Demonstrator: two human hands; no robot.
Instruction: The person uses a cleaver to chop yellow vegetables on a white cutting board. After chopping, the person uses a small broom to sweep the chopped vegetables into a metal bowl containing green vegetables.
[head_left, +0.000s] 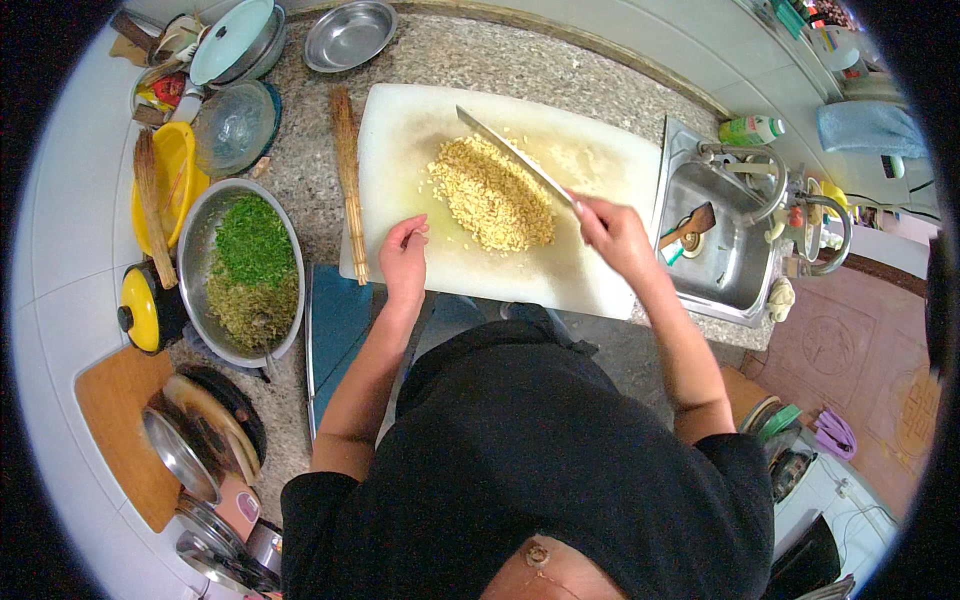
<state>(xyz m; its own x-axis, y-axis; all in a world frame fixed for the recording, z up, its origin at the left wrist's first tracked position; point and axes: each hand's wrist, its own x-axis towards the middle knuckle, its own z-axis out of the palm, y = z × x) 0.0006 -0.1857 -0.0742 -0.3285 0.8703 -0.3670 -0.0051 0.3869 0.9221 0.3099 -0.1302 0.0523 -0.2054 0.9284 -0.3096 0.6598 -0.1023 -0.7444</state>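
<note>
My right hand (613, 234) grips the handle of a kitchen knife (517, 154). Its blade slants up and to the left, along the upper right side of a heap of chopped pale-yellow food (491, 199). The heap lies mid-board on a white plastic cutting board (405, 120), with small bits scattered around it. Over the board's lower left part is my left hand (405, 255), empty, with fingers loosely bent. Left of that hand, a straw whisk (346, 184) lies along the board's left edge.
A steel bowl (186, 300) at the left holds chopped greens (253, 240) and a brownish minced mass (251, 304). Right of the board is a steel sink (720, 225) with a wooden spatula (697, 221) in it. A steel basin (350, 34) and a glass bowl (236, 124) stand farther back.
</note>
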